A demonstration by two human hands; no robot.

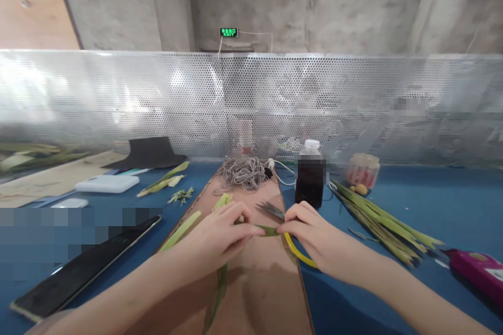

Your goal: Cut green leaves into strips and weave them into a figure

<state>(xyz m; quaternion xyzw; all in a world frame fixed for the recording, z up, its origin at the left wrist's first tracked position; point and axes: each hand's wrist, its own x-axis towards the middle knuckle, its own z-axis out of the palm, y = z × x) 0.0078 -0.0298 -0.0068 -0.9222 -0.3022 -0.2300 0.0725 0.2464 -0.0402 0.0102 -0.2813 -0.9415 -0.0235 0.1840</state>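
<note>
Both my hands are over a brown board (267, 282). A narrow green leaf strip (269, 231) stretches between their fingertips. My left hand (226, 227) pinches its left part, and a longer green piece (221, 288) hangs below that hand. The fingers of my right hand (308, 230) are closed on the strip's right end. Scissors with a yellow handle (296, 253) lie behind and under my right hand, blades pointing left. Pale green leaf pieces (183, 230) rest on the board left of my left hand.
Grey cord (245, 172) is heaped at the board's far end. A dark bottle (309, 180) stands right of it, before a bundle of green leaves (381, 220), a jar (363, 170) and a purple object (475, 272). A black tablet-like object (90, 267) lies left. Perforated metal panels (267, 94) stand behind.
</note>
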